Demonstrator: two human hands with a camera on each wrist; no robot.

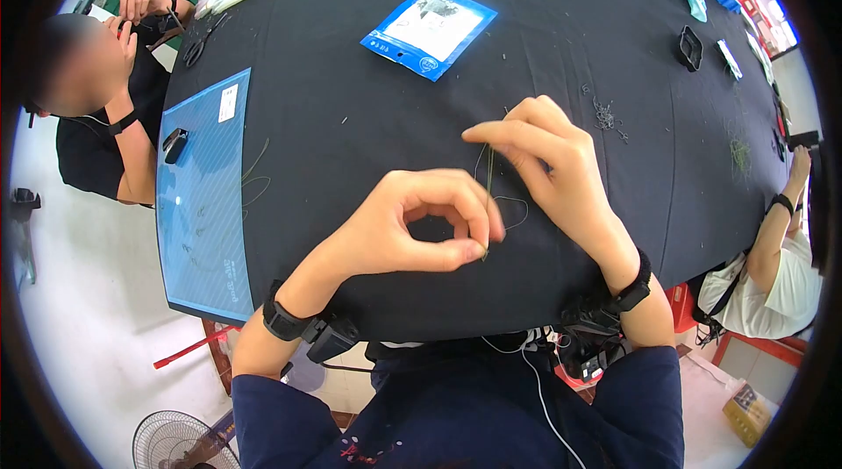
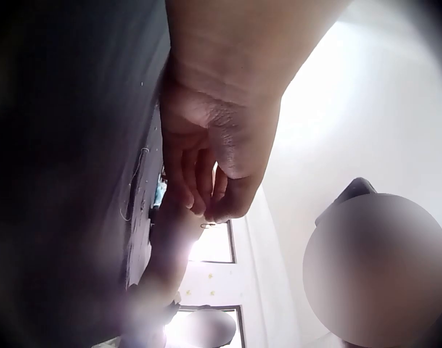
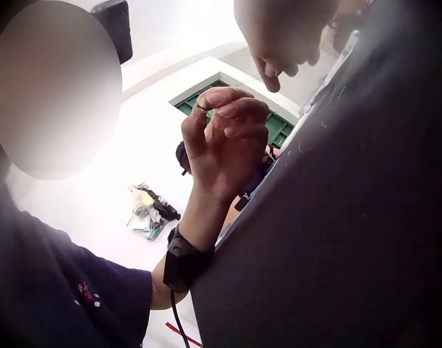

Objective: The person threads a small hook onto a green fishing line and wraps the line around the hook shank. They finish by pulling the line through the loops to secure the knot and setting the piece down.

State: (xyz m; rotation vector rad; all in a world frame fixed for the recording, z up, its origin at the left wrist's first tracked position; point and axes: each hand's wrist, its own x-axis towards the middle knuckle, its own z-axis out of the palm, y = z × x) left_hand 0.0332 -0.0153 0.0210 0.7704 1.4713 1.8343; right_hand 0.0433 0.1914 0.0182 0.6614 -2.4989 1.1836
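Observation:
In the head view, my left hand (image 1: 381,228) pinches thin olive-green thread (image 1: 488,179) between thumb and index finger, with the fingers rounded into a ring. My right hand (image 1: 561,162) is just above and to the right, its fingertips pinching the upper end of the strands. The thread runs between the two hands, and a loose loop of it hangs beside the left fingertips. In the right wrist view, the left hand (image 3: 224,145) shows a bit of green at its pinch, and a fine strand leads toward the right fingertips (image 3: 272,81).
A blue-edged plastic packet (image 1: 430,26) lies ahead on the black tablecloth (image 1: 351,136). To the left are a blue translucent board (image 1: 206,232), a small black clip-like object (image 1: 175,146) and scissors (image 1: 200,43). Dark tangled thread (image 1: 605,114) lies right. People sit at both sides.

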